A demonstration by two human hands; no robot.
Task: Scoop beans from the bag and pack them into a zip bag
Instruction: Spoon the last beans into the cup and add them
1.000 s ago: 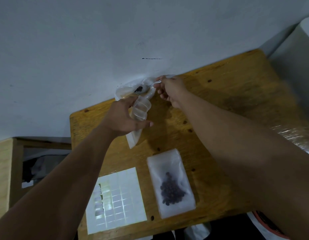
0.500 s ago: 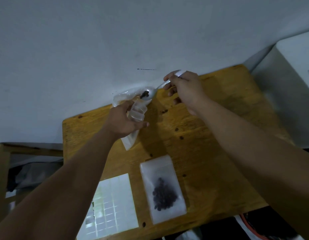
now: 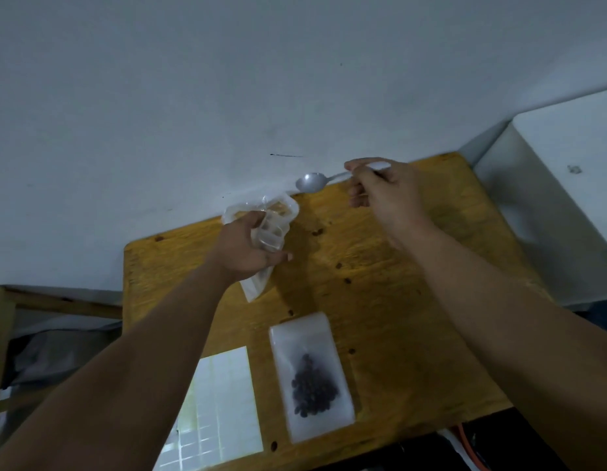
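Hands: two in view, both bare, reaching out over the yellow-brown wooden worktop (image 3: 414,317).
Sticker sheet: one white sheet of small square labels (image 3: 223,406) is lying flat at the near left edge of the worktop, partly under the left forearm.
Left hand: the left hand (image 3: 244,249) is gripping one clear, crumpled plastic zip bag (image 3: 271,226), fingers wrapped round its middle; the bag's mouth is gaping open at the far end and its bottom corner is hanging down below the fist, towards the worktop.
Zip bag contents: the plastic is too creased and blurred to say what is sitting inside.
Bean bag: one frosted white rectangular plastic pouch of dark beans (image 3: 312,379) is lying flat near the front edge, just right of the sticker sheet, well apart from both hands; the beans are sitting in one dark cluster, too many and too small to count.
Spoon: one silver metal spoon (image 3: 312,181) is hovering above and to the right of the zip bag's mouth, bowl pointing left, not touching the bag; the bowl is looking empty.
Right hand: the right hand (image 3: 383,192) is pinching the spoon's handle between thumb and fingers.
Dark spots: several small dark marks are dotting the worktop; whether they are knots or stray beans cannot be told.
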